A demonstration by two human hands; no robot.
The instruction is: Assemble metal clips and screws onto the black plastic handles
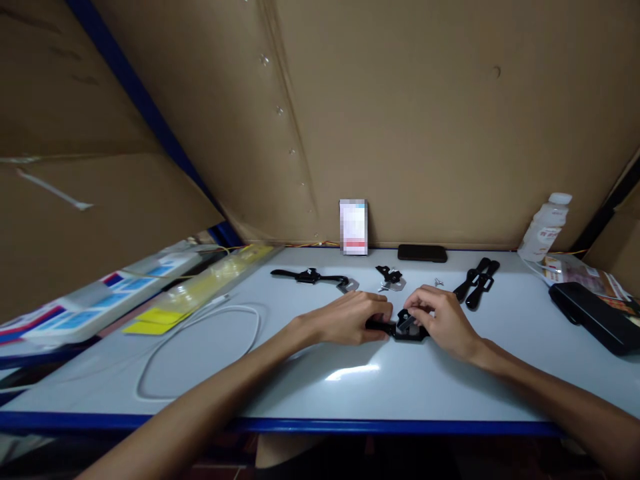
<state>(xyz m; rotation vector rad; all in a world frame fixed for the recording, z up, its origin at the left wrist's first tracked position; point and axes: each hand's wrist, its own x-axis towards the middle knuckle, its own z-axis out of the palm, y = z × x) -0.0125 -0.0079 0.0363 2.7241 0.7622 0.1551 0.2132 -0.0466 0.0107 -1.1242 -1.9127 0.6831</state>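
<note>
Grip: left hand pins black tool body flat on desk; right hand pinches small metal piece at its middle | Progress: fitting judged underway, piece not seated | Beyond: similar assembled tool, loose bracket, two black handles untouched.

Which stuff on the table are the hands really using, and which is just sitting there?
In use: black tool part, held between left hand and right hand.

Just lying there: black handles, black spokeshave, phone, bottle, white cable.
</note>
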